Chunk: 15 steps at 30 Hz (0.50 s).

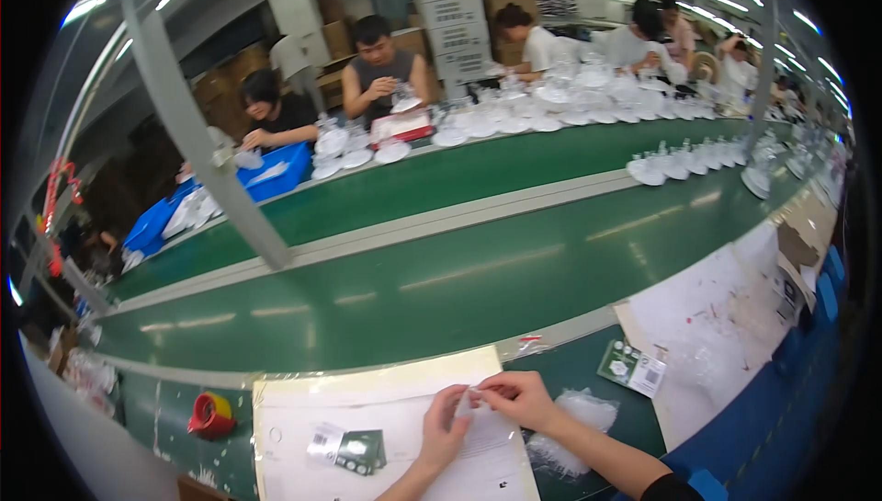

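My left hand point(445, 429) and my right hand point(520, 400) meet over a white paper-covered board point(404, 400) at the front of the bench. Their fingertips pinch a small clear plastic bag point(466, 404), mostly covered by the fingers. Left of my hands, green-and-white printed cards point(358, 450) lie on the board. Under my right forearm is a loose heap of clear plastic bags point(581, 414). Farther right, another green-and-white card point(632, 368) rests on the green bench top.
A red-and-yellow tape roll point(212, 415) stands left of the board. Beyond runs a green conveyor belt point(441, 267), bearing a row of clear-and-white dome-shaped items point(687, 161). Several people work across it, near blue bins point(278, 173). A grey post point(197, 124) rises at the left. Stained cardboard point(707, 335) lies right.
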Each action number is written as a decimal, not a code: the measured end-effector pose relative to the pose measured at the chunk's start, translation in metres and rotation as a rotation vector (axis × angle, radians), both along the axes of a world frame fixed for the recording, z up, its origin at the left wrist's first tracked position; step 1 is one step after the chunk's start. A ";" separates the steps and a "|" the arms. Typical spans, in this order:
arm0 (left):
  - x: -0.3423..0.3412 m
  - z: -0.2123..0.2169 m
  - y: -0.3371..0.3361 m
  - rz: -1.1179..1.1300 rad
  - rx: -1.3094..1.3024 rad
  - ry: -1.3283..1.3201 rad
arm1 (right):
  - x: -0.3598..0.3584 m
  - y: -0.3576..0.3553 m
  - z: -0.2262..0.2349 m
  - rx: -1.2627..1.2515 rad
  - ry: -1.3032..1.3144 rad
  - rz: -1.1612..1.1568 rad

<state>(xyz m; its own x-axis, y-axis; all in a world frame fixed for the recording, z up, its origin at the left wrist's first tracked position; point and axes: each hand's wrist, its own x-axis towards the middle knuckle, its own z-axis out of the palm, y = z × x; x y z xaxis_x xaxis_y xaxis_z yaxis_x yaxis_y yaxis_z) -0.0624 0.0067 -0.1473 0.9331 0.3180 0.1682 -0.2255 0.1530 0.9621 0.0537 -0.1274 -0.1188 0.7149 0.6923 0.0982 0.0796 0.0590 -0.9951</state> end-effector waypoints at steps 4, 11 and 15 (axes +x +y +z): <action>0.002 0.002 0.000 0.010 0.021 0.004 | 0.002 -0.004 -0.005 -0.015 -0.021 0.065; 0.004 0.002 -0.001 0.004 0.045 0.018 | 0.002 -0.004 -0.004 0.018 0.011 0.062; 0.004 0.000 0.001 0.032 0.150 0.042 | 0.002 -0.004 -0.003 0.004 -0.011 0.050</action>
<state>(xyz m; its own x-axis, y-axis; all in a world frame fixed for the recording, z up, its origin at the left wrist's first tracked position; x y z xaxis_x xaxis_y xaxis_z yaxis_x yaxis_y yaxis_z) -0.0587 0.0075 -0.1474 0.9300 0.3219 0.1776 -0.1876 0.0000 0.9823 0.0561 -0.1313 -0.1222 0.6780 0.7270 0.1086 0.0875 0.0669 -0.9939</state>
